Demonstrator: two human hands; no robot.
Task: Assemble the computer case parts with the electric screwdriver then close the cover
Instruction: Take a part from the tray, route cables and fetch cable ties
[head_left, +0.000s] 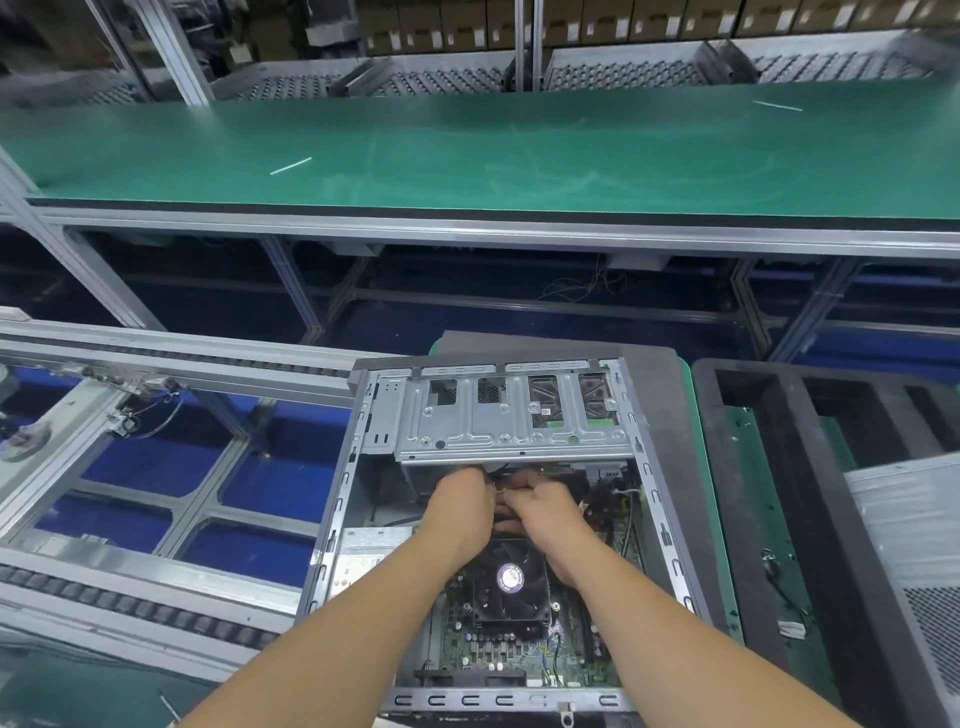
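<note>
Now both arms reach in: left hand (460, 501), right hand (540, 506) touching, fingers curled.

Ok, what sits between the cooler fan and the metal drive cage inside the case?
In the head view, both hands, left and right, working on cables between the fan and the drive cage.

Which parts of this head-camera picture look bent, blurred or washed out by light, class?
Head view: the wide lens bows the green bench and its metal rails; the far boxes and left edge are smeared soft; light sheen pales the bench top; the open case and both hands are sharpest, though shadow hides what the fingers hold.
</note>
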